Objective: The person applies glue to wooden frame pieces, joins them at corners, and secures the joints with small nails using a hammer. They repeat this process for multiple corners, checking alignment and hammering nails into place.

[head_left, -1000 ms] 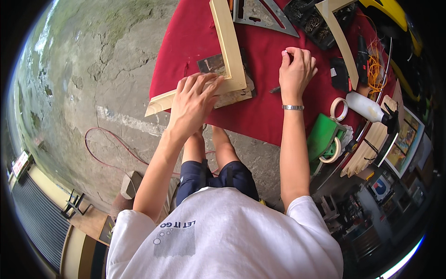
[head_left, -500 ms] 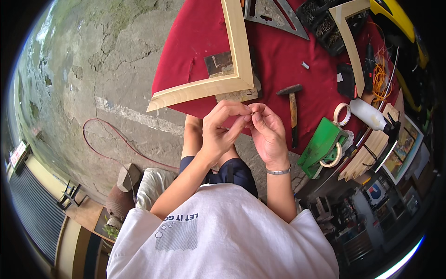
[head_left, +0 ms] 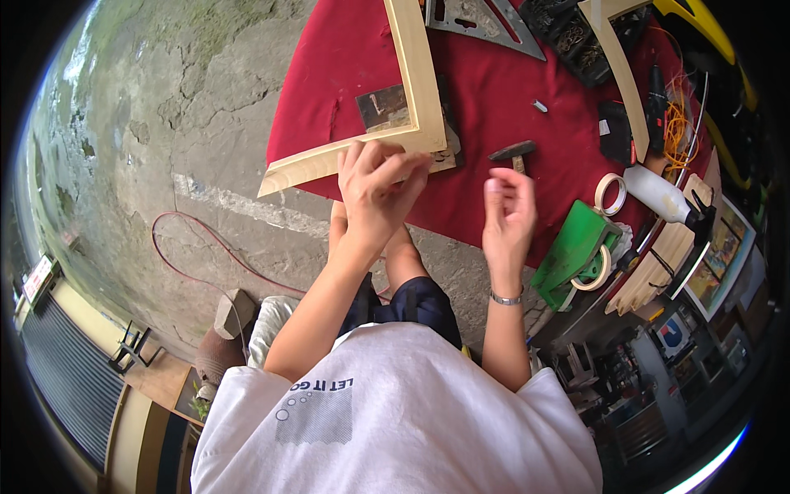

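Observation:
My left hand (head_left: 374, 193) is closed in a pinch just on the near side of the light wooden frame (head_left: 418, 90), close to its corner joint. Whatever lies between its fingertips is too small and blurred to make out. To the right, my right hand (head_left: 510, 218) hovers over the handle of a hammer (head_left: 512, 151), fingers loosely bent and thumb apart from them. Only the hammer's head and the top of its handle show past this hand. Under the frame's corner lies a dark, worn flat block (head_left: 448, 123).
A red cloth (head_left: 477, 99) covers the table. Farther back are a metal speed square (head_left: 485, 25), a black tray of small hardware (head_left: 576, 45) and another frame piece (head_left: 621, 70). At right sit a green tape dispenser (head_left: 568, 255), a tape roll (head_left: 609, 195) and a white bottle (head_left: 656, 195).
My hands have come apart. The left has moved slightly up and left towards the frame's corner, and the right has moved right and up, over the hammer's handle.

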`<state>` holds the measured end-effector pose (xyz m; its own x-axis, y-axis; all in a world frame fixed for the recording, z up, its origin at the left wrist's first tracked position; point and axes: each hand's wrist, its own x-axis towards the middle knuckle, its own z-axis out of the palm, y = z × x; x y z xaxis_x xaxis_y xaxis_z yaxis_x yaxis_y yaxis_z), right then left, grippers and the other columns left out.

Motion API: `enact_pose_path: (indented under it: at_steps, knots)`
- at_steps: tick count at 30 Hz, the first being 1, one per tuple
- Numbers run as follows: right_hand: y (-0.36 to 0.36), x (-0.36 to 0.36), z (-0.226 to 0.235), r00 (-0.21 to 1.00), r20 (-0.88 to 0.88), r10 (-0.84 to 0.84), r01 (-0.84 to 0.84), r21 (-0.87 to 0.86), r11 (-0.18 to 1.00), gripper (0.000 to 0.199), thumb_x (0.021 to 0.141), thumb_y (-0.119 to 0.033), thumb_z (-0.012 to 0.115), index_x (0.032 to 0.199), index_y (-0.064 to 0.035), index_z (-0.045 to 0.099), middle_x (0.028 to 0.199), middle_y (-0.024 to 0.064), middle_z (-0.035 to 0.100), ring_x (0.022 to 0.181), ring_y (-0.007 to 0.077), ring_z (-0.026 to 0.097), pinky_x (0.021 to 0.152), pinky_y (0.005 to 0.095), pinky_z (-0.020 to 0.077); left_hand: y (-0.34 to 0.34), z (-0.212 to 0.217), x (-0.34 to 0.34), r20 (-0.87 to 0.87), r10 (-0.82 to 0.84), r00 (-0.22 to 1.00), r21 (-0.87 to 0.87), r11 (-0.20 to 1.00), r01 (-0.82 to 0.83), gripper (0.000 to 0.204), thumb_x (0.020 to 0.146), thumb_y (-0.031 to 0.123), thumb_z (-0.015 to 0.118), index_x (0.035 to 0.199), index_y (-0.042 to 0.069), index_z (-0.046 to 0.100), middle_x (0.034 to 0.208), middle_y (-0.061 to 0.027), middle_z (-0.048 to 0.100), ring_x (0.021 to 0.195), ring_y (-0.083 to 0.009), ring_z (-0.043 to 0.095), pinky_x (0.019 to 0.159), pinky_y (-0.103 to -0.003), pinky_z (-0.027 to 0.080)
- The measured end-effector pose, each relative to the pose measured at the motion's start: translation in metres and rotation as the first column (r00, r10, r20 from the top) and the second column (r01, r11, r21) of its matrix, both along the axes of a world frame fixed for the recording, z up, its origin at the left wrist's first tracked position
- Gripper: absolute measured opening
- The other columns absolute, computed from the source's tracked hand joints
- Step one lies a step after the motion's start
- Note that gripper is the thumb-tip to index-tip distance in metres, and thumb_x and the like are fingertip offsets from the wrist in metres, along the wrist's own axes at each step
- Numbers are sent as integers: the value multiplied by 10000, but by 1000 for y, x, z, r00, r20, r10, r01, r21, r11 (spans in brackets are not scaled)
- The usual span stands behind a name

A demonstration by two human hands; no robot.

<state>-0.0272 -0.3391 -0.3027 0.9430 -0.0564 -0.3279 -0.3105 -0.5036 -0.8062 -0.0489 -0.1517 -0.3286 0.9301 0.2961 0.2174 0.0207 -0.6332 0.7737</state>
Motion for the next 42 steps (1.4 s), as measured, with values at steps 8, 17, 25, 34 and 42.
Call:
enact_pose_path:
  at_steps: [8, 17, 25, 34, 42]
  knots:
    - [-65, -27, -30, 954, 133, 268, -94, -717, 691, 340, 947, -250, 693, 1166, -29, 554, 1051, 155, 550, 1054, 366, 535, 917, 499, 417, -15, -33, 10, 40, 100, 994, 194, 975, -105, 238, 686, 143, 845, 897, 221, 769, 835, 61, 671, 781, -176, 596, 744, -337, 399]
    - [-72, -29, -21, 994, 39, 106, -92, -271, 958, 317, 1030, -237, 608, 1213, 4, 512, 926, 128, 639, 796, 256, 640, 686, 414, 493, -16, -32, 13, 58, 103, 993, 189, 976, -112, 237, 684, 148, 847, 891, 219, 757, 823, 58, 669, 785, -176, 608, 747, -337, 401]
    - [-47, -39, 13, 979, -182, 91, -95, -10, 995, 321, 1072, -235, 513, 1267, 19, 545, 911, 131, 678, 745, 186, 631, 703, 352, 506, -13, -31, 9, 29, 87, 996, 165, 982, -90, 224, 706, 145, 845, 903, 210, 760, 835, 51, 672, 791, -178, 611, 753, -338, 401]
    - [-13, -40, 29, 902, 179, 392, -332, -291, 897, 312, 1043, -198, 563, 1230, 52, 577, 1053, 227, 685, 866, 407, 711, 676, 438, 556, -12, -30, 9, 26, 88, 996, 176, 980, -91, 230, 705, 149, 845, 908, 217, 763, 841, 62, 675, 790, -171, 609, 748, -337, 397]
    - [-10, -48, 18, 894, 169, 415, -351, -315, 882, 291, 1036, -174, 566, 1217, 53, 577, 1047, 239, 685, 837, 423, 712, 643, 450, 564, -13, -32, 11, 47, 102, 994, 166, 980, -108, 180, 722, 177, 823, 869, 224, 731, 813, 73, 641, 797, -167, 598, 698, -359, 368]
